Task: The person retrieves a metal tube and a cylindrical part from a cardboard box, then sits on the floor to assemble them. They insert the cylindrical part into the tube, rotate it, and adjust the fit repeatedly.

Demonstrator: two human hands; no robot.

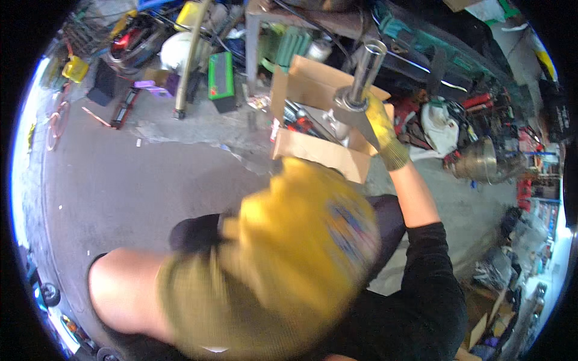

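Note:
In a yellow work glove, my right hand (382,125) is closed round the lower end of a shiny metal tube with a flat flange (368,67). The tube stands nearly upright, its hollow end up, above an open cardboard box (322,152). Inside that box lie metal parts and a red and black item (303,125). My left hand (307,228), also in a yellow glove, is raised very close to the camera and smeared by motion. Its fingers cannot be made out, nor whether anything is in them.
A metal bench (253,45) stands behind the box. On the floor at the far left lie a green and black box (221,81), a long pole (191,66) and a yellow container (75,69). A metal canister (478,161) and a white bundle (439,127) are to the right.

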